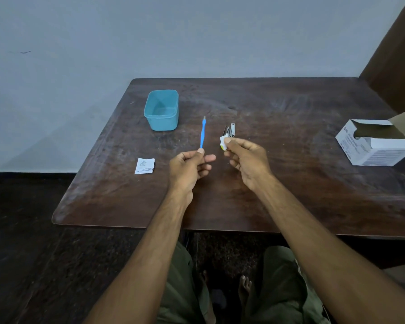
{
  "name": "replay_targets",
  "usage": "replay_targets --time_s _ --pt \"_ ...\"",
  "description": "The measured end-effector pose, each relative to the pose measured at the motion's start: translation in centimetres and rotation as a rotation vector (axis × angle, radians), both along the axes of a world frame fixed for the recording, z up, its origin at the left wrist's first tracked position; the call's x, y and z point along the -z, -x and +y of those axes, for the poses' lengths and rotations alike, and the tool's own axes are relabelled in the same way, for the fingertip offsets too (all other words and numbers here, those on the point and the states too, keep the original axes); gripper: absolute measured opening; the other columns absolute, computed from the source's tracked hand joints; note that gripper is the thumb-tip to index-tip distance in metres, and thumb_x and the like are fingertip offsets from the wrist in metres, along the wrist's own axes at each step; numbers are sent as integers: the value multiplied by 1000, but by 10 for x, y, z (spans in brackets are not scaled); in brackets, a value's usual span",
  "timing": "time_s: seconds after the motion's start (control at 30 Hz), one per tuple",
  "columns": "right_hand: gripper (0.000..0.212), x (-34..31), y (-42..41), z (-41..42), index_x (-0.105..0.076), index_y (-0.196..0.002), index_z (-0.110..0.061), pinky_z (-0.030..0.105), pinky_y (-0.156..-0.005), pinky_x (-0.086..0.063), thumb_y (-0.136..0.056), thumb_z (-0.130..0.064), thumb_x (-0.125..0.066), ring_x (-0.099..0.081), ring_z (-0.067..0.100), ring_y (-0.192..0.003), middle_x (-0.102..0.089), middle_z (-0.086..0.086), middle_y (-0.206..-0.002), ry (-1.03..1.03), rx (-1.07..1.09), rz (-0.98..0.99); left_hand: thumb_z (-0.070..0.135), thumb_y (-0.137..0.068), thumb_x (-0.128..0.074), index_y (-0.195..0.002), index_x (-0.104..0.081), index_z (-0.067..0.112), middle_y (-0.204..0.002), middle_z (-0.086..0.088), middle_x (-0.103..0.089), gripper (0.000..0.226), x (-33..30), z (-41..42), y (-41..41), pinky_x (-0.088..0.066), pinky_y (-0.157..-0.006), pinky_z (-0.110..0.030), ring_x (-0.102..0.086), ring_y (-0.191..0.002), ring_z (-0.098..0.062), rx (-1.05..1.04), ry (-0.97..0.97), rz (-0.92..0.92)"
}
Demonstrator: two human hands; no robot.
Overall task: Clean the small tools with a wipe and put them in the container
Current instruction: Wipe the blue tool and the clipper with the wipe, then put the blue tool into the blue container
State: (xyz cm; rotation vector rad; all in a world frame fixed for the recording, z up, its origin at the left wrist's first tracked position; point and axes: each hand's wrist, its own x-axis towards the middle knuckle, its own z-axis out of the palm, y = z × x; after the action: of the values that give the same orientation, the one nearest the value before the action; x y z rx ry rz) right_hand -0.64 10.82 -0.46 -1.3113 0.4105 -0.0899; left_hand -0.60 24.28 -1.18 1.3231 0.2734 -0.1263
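Blue tool (203,133) pinched at its near end by left hand (189,168), upright. Right hand (246,157) grips folded wipe (223,142). Metal tools (230,130) on tabletop (278,183) just beyond it. Container (161,109) beyond left hand looks unfilled; cleaning likely barely begun.

On your table (290,183), the container (161,110) sits far left. Right of it you hold a tool (203,133) upright in your left hand (187,167). Your right hand (246,160) holds a wipe (223,142) just before the clippers (230,130). A packet (145,166) lies left of your hands; a box (374,143) stands far right.
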Motion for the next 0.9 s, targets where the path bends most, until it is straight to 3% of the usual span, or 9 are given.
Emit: replay_targets --time_s 0.1,0.2,0.3,0.43,0.53,0.6,0.7,0.8,0.9 --pt "10 -1 -5 1 -72 -75 -22 21 -64 -42 -83 -26 -74 -60 6 -68 -70 -5 -78 16 -3 -7 18 -94 -62 -85 -55 11 -58 0 -66 14 -9 9 -19 -43 -43 -18 -51 -43 -7 -150 -105 -39" --pt "8 -5 -13 4 -73 -78 -22 21 -65 -42 -84 -26 -74 -60 5 -67 -70 -7 -77 40 -26 -10 17 -89 -66 -72 -56 14 -57 2 -57 20 -22 24 -51 -42 -50 -24 -49 -47 -9 -282 -224 -100" --pt "6 -7 -22 7 -73 -80 -22 21 -66 -43 -84 -26 -74 -60 4 -66 -71 -7 -78 56 -33 -12 19 -85 -67 -74 -65 14 -71 4 -64 12 -38 40 -85 -46 -63 -24 -64 -72 -17 -359 -455 -153" --pt "6 -5 -29 12 -74 -81 -21 21 -66 -43 -84 -26 -74 -59 2 -65 -70 -7 -75 78 -35 -15 19 -86 -59 -93 -71 10 -92 -3 -72 17 -55 53 -122 -34 -42 -23 -64 -76 -19 -333 -826 -124" --pt "5 -2 -33 13 -74 -81 -21 21 -66 -42 -84 -25 -74 -58 2 -63 -69 -7 -74 89 -34 -15 19 -87 -57 -102 -69 7 -103 -9 -71 23 -57 58 -143 -45 -55 -28 -68 -93 -27 -293 -1062 -96" --pt "6 0 -37 13 -74 -80 -21 21 -66 -42 -84 -25 -74 -59 3 -65 -70 -7 -75 97 -34 -13 20 -89 -56 -114 -65 4 -115 -14 -67 31 -54 60 -154 -53 -75 -37 -64 -106 -32 -248 -1224 -91" --pt "6 3 -41 10 -74 -80 -21 22 -68 -43 -84 -25 -74 -59 6 -70 -71 -5 -78 101 -33 -10 22 -91 -54 -122 -59 1 -126 -18 -61 37 -50 62 -166 -47 -98 -43 -57 -117 -36 -161 -1385 -111" --pt "6 6 -45 8 -75 -79 -21 22 -68 -43 -83 -26 -75 -59 6 -71 -71 -6 -79 102 -36 -19 25 -91 -56 -120 -59 2 -124 -17 -62 37 -47 62 -173 -43 -101 -41 -57 -118 -34 -123 -1474 -106" --pt "6 8 -47 7 -74 -79 -22 21 -67 -43 -83 -26 -74 -59 6 -72 -70 -7 -77 98 -37 -21 27 -89 -58 -105 -63 7 -111 -13 -68 26 -44 61 -175 -41 -98 -39 -61 -108 -31 -123 -1542 -95"
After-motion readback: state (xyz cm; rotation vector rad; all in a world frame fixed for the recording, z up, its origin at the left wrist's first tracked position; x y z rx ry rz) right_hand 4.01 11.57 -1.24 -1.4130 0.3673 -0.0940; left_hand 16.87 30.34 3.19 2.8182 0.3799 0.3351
